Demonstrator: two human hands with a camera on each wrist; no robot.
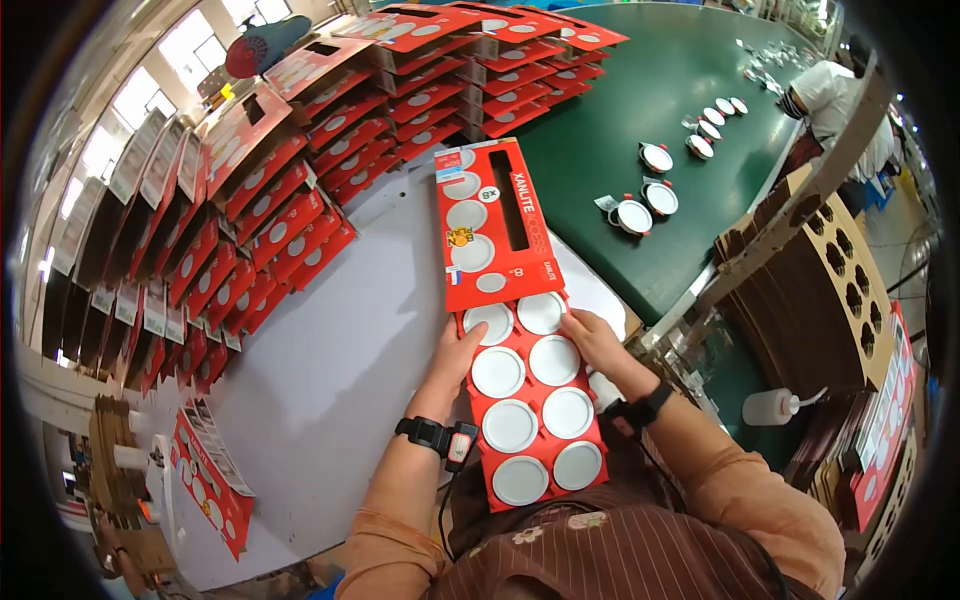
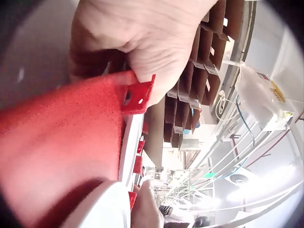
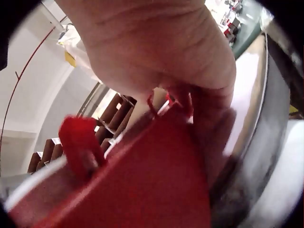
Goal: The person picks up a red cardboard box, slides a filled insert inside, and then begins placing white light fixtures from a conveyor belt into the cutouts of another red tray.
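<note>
Red insert: the red insert [image 1: 532, 392] is held at 6 o'clock of the head view, and eight white discs [image 1: 509, 426] are borne on it in two columns of four
Left hand: the insert's edge is gripped by the left hand [image 1: 462, 350] at the insert's 10 o'clock, with the thumb laid toward a top disc
Right hand: the opposite edge is held by the right hand [image 1: 597, 345] at the insert's 1 o'clock
Printed carton: the printed carton [image 1: 497, 262] is seen at 12 o'clock, met by the insert's top end; whether that end is tucked inside can hardly be made out
White table: red boxes [image 1: 285, 235] are stacked on the white table [image 1: 330, 360] from 9 to 12 o'clock
Green table: white round fittings [image 1: 633, 217] are set out on the green table [image 1: 590, 110] at 2 o'clock, with another person [image 1: 845, 105] seen farther out
Right side: holed cardboard sheets [image 1: 795, 300] are stacked at 3 o'clock, and a white bottle [image 1: 768, 408] is placed at 4 o'clock
</note>
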